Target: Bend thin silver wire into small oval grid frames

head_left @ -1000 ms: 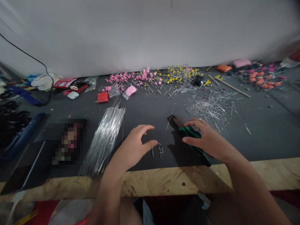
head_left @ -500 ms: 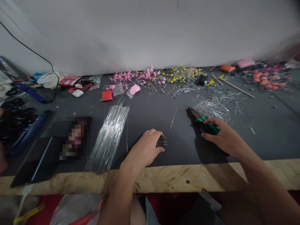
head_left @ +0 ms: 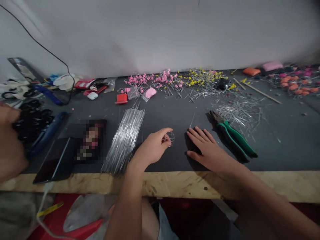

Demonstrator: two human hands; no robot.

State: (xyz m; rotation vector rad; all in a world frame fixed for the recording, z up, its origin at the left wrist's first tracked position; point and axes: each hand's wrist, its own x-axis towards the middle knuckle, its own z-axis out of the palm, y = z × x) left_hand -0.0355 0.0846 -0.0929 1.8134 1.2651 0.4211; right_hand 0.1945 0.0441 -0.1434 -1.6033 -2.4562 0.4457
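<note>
My left hand point(head_left: 152, 148) pinches a small wire frame point(head_left: 170, 137) between thumb and fingers, lifted just off the dark mat point(head_left: 165, 113). My right hand point(head_left: 206, 150) lies flat on the mat with fingers stretched out, holding nothing, its fingertips close to the wire frame. Green-handled pliers point(head_left: 232, 135) lie on the mat just right of my right hand. A single thin wire point(head_left: 192, 120) lies above the fingertips. A bundle of straight silver wires point(head_left: 125, 138) lies left of my left hand.
Pink point(head_left: 155, 80) and yellow point(head_left: 200, 75) beaded pins and loose cut wires point(head_left: 237, 110) cover the back of the mat. A phone point(head_left: 53, 161), a blue tool point(head_left: 46, 133) and clutter lie at the left. Another person's arm point(head_left: 8, 143) enters at the left edge. Wooden table edge point(head_left: 175, 183) runs along the front.
My right hand let go of the pliers, which now lie on the mat, and moved left to rest flat. My left hand picked up the wire frame and lifted it.
</note>
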